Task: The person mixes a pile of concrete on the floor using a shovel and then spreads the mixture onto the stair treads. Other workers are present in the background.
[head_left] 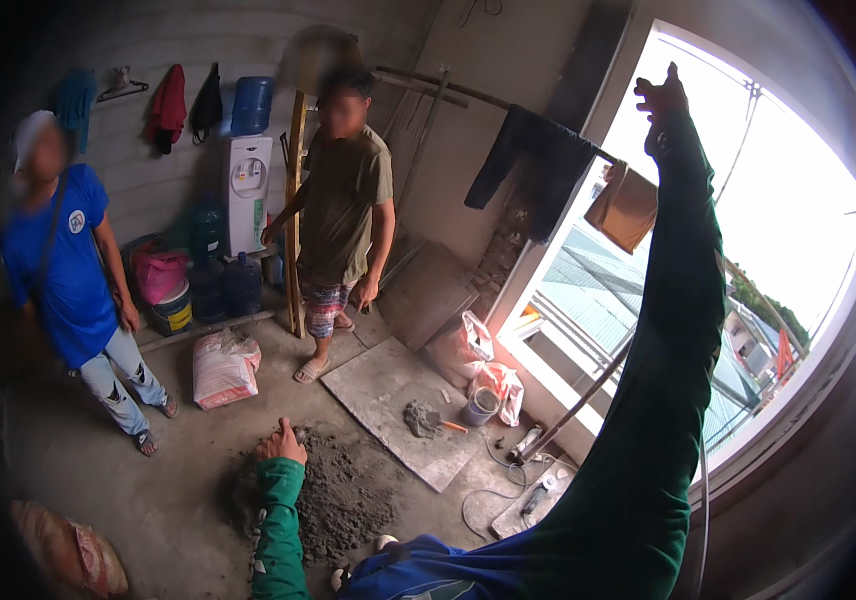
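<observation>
My right hand [663, 97] is raised high at the upper right, in front of the bright window opening [798, 150]. Its fingers are apart and nothing is in it. My left hand [281, 443] hangs low over the left edge of a heap of grey wet mortar [353, 495] on the floor; whether it touches the heap I cannot tell. One finger stretches out from the left hand, the others look partly bent, and no held object shows. Beyond the heap, a flat board [378, 395] carries a dab of mortar [422, 418] and a trowel with an orange handle [454, 427].
A person in blue [63, 250] stands left; another in olive [348, 200] stands ahead near a water dispenser [248, 195]. A bucket [482, 403], sacks [226, 370], a power tool [540, 492] and its cord lie around the floor. Clothes [533, 165] hang by the window.
</observation>
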The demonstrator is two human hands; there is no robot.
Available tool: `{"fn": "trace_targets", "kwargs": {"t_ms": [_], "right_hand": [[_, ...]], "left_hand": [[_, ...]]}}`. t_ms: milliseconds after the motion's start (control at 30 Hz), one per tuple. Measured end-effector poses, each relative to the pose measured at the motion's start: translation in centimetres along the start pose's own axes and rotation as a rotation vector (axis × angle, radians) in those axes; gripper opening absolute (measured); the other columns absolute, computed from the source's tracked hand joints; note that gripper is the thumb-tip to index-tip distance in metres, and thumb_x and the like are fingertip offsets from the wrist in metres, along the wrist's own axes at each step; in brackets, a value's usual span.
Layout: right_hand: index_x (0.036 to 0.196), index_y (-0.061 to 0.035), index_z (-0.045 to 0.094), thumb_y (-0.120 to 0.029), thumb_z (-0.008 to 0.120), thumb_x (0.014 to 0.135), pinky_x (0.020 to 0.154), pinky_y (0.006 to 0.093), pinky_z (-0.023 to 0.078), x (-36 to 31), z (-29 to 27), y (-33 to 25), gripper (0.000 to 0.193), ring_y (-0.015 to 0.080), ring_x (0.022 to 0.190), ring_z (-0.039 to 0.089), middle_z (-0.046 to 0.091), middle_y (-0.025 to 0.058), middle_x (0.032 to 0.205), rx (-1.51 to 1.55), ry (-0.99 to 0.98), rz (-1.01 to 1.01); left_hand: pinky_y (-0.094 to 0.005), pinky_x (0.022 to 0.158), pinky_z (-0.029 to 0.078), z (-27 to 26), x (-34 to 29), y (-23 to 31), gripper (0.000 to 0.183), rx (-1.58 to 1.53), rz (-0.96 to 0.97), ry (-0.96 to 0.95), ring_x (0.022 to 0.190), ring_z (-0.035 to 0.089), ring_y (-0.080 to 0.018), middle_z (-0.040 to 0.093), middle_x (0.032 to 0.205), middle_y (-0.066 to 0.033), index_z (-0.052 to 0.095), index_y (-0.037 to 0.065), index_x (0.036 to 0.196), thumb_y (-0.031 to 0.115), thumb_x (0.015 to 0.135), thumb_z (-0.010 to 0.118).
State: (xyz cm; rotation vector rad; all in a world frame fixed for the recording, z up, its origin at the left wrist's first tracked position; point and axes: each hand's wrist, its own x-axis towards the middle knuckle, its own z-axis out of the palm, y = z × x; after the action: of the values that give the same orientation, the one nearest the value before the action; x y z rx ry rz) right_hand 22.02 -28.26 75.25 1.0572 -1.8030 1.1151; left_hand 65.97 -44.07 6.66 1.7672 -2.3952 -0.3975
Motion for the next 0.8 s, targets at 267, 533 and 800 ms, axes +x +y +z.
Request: {"fn": "trace_targets", "kwargs": {"t_ms": [267,533,800], "right_hand": [[0.13,-0.0058,0.05,-0.021,0.061,0.089,0.032,0.026,0.035,-8.6,15.4,19.4,0.045,0.0101,0.039,0.047,0.056,0.0033,0.061,0.095,-0.219,0.023],[0.126,-0.0003,0.05,-0.013,0.067,0.083,0.039,0.0366,0.048,-62.8,32.1,29.5,0.048,0.0244,0.047,0.058,0.063,0.0132,0.075,0.138,-0.95,0.699],[0.133,-0.0139,0.046,-0.028,0.05,0.089,0.069,0.0522,0.052,-96.0,26.0,21.8,0.046,0.0332,0.092,0.063,0.06,0.017,0.118,-0.115,-1.982,1.145]], "left_hand": [[-0.0533,0.092,0.038,1.2,0.2,-1.6,0.063,-0.105,0.029,-0.025,0.106,0.054,-0.0381,0.062,0.11,-0.0172,0.034,0.014,0.142,0.029,0.085,0.059],[-0.0441,0.082,0.046,-0.5,-0.7,-1.7,0.058,0.001,0.088,0.035,0.09,0.064,-0.029,0.068,0.097,-0.0125,0.038,0.008,0.14,0.018,0.085,0.053],[-0.0444,0.087,0.043,-0.8,-0.3,-1.0,0.058,-0.01,0.059,-0.03,0.098,0.061,-0.03,0.066,0.104,-0.0133,0.038,0.01,0.14,0.022,0.086,0.053]]}}
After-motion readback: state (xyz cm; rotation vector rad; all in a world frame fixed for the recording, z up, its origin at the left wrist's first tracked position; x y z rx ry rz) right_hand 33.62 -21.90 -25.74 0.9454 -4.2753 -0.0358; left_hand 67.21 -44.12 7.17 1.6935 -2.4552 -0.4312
